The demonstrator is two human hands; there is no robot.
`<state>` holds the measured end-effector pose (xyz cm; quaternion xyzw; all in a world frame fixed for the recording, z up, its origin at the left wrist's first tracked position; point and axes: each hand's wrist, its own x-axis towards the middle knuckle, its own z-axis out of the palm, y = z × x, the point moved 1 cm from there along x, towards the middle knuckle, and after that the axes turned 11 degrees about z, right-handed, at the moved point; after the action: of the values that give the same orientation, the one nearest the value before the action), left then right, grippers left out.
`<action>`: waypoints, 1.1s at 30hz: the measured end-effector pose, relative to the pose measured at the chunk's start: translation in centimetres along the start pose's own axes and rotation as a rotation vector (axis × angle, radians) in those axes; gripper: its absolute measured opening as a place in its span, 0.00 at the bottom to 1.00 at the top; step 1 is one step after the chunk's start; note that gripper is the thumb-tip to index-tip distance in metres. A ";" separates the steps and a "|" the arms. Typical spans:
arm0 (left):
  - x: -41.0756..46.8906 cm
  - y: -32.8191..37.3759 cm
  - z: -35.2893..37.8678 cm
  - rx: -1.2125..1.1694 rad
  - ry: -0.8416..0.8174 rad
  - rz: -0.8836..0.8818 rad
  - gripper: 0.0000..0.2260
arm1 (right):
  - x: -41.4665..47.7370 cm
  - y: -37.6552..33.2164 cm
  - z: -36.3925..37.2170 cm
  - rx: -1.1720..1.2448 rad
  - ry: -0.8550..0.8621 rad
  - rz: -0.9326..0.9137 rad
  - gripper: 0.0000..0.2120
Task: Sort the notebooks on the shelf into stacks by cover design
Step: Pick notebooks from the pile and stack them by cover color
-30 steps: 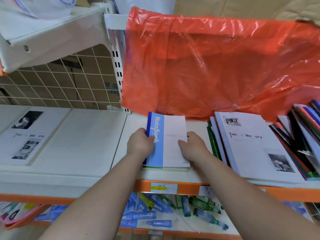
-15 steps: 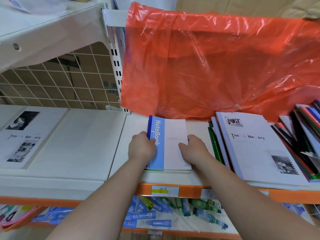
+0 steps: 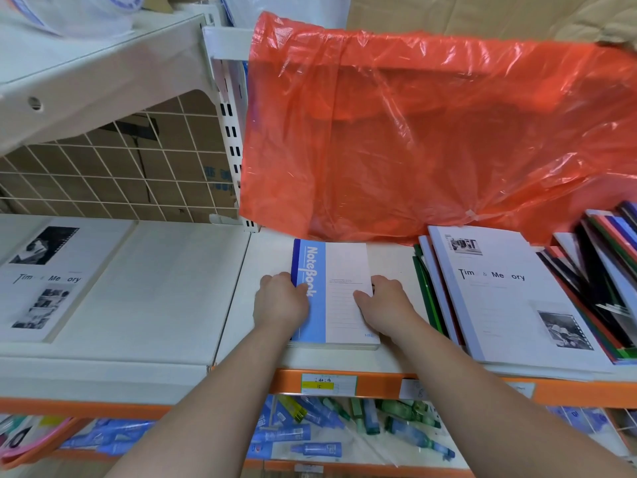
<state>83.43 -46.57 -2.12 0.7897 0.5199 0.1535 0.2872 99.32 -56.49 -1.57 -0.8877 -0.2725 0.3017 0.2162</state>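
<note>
A small stack of blue-and-white "NoteBook" notebooks (image 3: 344, 267) lies flat on the white shelf (image 3: 262, 257) in front of me. My left hand (image 3: 280, 301) grips the stack's left edge, thumb on the blue band. My right hand (image 3: 386, 305) grips its right edge, thumb on the white cover. To the right lies a white "Time & Memory" notebook (image 3: 499, 294) on top of a messy pile. A fan of coloured notebooks (image 3: 599, 267) leans at the far right. Another "Time & Memory" notebook (image 3: 44, 277) lies far left.
A red plastic bag (image 3: 431, 132) hangs from the shelf above, just behind the stack. A wire grid (image 3: 113, 174) backs the left bay. The orange shelf front (image 3: 379, 384) carries price labels. Below it lie several blue and green packets (image 3: 310, 429).
The stack sits a little nearer the shelf's front edge in the picture; both hands keep the same grip on its edges. The camera has shifted slightly.
</note>
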 end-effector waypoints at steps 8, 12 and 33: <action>0.0 -0.4 0.1 -0.040 -0.022 -0.001 0.11 | 0.1 0.2 0.4 0.007 -0.012 -0.003 0.17; -0.2 0.3 -1.0 -0.030 -0.046 0.006 0.11 | -0.7 -0.2 -0.2 -0.056 -0.015 -0.011 0.19; -4.4 10.9 0.2 0.569 -0.250 0.615 0.31 | -4.3 2.7 -7.8 -0.614 0.181 -0.305 0.29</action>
<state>89.70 -53.85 4.68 0.9680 0.2433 -0.0143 0.0598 102.52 -62.90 4.38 -0.8836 -0.4595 0.0900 0.0052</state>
